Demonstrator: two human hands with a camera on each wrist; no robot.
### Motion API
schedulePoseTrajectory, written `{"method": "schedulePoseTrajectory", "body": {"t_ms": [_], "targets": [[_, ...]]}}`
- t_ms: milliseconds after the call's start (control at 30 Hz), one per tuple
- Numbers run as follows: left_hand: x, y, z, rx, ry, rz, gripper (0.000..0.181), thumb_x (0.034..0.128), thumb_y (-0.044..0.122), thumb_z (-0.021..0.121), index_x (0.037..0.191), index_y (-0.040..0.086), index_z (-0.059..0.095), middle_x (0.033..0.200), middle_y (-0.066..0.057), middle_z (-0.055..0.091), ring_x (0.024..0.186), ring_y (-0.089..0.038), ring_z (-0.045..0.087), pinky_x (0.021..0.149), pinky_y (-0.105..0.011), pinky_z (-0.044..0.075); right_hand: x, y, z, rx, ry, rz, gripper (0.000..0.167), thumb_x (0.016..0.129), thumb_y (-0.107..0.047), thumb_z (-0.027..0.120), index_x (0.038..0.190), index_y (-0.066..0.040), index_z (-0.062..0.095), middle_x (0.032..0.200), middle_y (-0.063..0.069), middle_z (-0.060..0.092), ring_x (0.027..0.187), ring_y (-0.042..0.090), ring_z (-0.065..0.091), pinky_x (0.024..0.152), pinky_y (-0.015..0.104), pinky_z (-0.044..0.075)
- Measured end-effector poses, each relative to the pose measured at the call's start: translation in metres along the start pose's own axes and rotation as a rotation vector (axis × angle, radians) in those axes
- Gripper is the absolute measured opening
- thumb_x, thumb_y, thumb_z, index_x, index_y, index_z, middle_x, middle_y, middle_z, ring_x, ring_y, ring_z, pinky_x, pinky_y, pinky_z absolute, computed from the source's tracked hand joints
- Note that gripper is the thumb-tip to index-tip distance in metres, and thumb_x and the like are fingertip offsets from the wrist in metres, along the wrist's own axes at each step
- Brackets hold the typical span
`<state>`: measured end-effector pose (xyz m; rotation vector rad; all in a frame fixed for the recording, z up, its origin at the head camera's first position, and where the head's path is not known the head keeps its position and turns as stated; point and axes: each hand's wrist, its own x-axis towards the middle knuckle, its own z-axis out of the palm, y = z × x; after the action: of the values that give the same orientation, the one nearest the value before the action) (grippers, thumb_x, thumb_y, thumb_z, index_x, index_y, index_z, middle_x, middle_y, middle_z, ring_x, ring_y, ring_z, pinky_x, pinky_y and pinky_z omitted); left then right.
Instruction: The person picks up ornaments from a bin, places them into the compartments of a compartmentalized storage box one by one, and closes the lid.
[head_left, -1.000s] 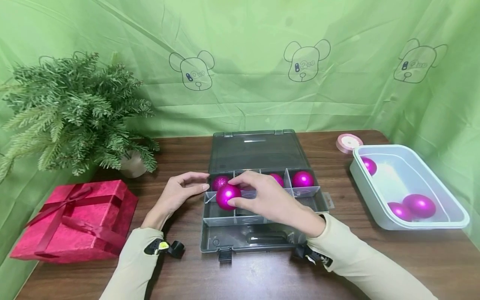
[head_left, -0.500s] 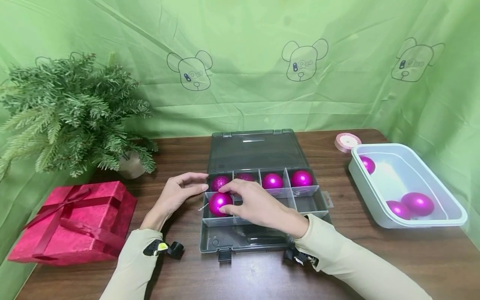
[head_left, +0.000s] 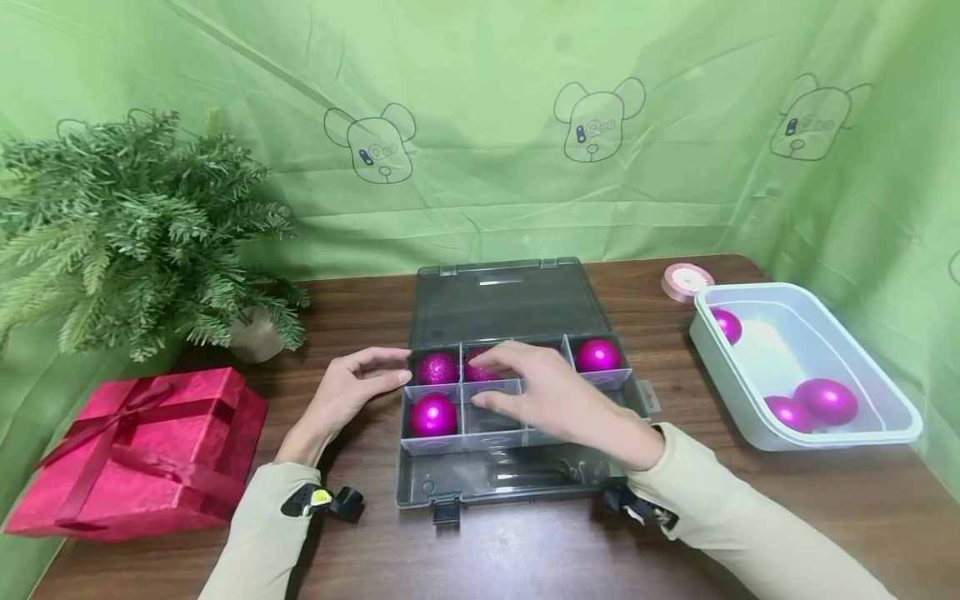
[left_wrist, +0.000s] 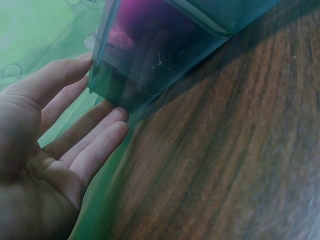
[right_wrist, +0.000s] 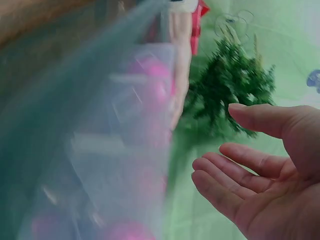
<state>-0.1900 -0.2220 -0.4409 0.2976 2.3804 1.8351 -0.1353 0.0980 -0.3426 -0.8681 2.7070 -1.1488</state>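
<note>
A dark clear compartment box (head_left: 420, 493) lies on the table with its lid laid back. A shiny magenta Christmas ball (head_left: 433, 415) sits in its middle-row left compartment. Glittery magenta balls (head_left: 437, 368) are in the back row, with a smooth ball (head_left: 597, 355) at the back right. My left hand (head_left: 348, 392) touches the box's left side with extended fingertips, the thumb at the rim in the left wrist view. Above the middle compartments hovers my right hand (head_left: 555, 396), thumb and fingers spread with nothing between them; it partly hides the balls behind.
On the right, a white plastic tub (head_left: 832, 333) holds several magenta balls (head_left: 827, 402). Behind it lies a pink ribbon spool (head_left: 686, 282). At left are a red gift box (head_left: 142, 450) and a small artificial fir tree (head_left: 150, 225). A green cloth (head_left: 480, 183) hangs behind.
My right hand lowered the shiny ball into the left middle-row compartment, let it go and drew back rightward. The left hand stayed at the box's side.
</note>
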Motion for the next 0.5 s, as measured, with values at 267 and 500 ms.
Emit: {"method": "schedulePoseTrajectory", "body": {"t_ms": [267,500], "targets": [[0.0,0.001,0.0,0.001,0.0,0.001,0.04,0.0925,0.02,0.087,0.129,0.007,0.076,0.125,-0.012,0.075,0.104,-0.016,0.075,0.087,-0.025,0.058,-0.028,0.018,-0.061,-0.064,0.161,0.062,0.045,0.097,-0.028,0.082,0.136,-0.011,0.07,0.133,0.003,0.072,0.12,0.025,0.069,0.101,0.049,0.055],[0.0,0.0,0.0,-0.008,-0.001,-0.001,0.04,0.0923,0.02,0.087,0.129,0.007,0.076,0.126,-0.012,0.075,0.104,-0.016,0.075,0.087,-0.025,0.058,-0.055,0.049,-0.119,-0.154,0.303,0.179,0.045,0.099,-0.033,0.079,0.137,-0.01,0.069,0.135,0.011,0.069,0.13,0.034,0.059,0.107,0.062,0.043]]}}
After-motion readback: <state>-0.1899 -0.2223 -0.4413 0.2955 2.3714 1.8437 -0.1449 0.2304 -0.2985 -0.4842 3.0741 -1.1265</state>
